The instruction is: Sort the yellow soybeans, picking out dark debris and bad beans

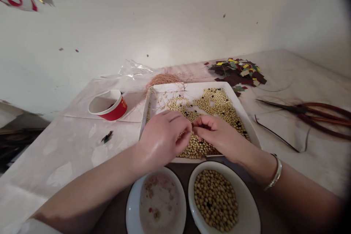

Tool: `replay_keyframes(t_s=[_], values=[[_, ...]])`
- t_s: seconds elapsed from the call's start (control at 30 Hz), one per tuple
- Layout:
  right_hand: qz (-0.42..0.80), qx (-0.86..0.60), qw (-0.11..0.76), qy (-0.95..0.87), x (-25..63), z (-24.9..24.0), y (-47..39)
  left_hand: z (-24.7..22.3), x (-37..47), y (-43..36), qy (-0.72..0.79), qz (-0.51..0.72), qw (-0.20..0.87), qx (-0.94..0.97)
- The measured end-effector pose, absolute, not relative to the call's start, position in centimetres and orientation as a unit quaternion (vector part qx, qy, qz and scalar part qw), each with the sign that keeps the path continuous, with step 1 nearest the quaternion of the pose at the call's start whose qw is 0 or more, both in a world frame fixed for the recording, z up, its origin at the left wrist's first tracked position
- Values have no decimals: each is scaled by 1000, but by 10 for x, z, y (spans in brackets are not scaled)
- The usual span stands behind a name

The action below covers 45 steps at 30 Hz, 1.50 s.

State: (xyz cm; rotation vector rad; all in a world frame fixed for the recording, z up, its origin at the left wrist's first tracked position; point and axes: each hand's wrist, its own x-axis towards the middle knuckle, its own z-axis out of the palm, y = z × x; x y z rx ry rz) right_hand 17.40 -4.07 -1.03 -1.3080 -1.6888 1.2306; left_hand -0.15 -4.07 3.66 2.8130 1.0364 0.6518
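Note:
Both hands meet over a white tray (pixel 161 89) strewn with pale yellow and a few dark beads (pixel 216 104). My left hand (pixel 166 135) is closed, its thumb and fingers pinched near the tray's middle. Fingertip to fingertip with it, my right hand (pixel 212 131) is pinched too, a silver bangle (pixel 275 175) on its wrist. A tiny dark reddish bit shows between the fingertips, too small to name. Below the hands stand two white bowls: the right bowl (pixel 251 204) is full of larger yellow beads (pixel 215 201), the left bowl (pixel 181 193) holds a few small bits.
A red and white paper cup (pixel 116 111) stands left of the tray. Behind lie a bundle of copper-coloured thread (pixel 164 79), clear plastic (pixel 134 69) and a heap of coloured scraps (pixel 241 71). Scissors (pixel 298 109) and a dark strip (pixel 276 135) rest at right.

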Motion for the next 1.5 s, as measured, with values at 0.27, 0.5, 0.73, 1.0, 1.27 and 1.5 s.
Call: replay_keyframes(t_s=[0.27, 0.5, 0.73, 1.0, 1.27, 1.5], values=[[487, -499, 359, -621, 175, -11, -40, 49, 5, -57, 227, 99, 148, 957], [474, -536, 321, -621, 171, -6, -41, 24, -9, -20, 369, 5, -1, 929], [467, -543, 317, -622, 172, -7, -42, 18, -6, -21, 370, -34, 3, 928], [457, -541, 312, -633, 172, -6, -43, 16, -6, -22, 365, -38, 16, 930], [470, -531, 318, -630, 171, -5, -42, 29, -4, -30, 348, 55, 17, 936], [482, -477, 315, -664, 173, -7, -43, 30, -1, -33, 320, 162, -20, 933]])
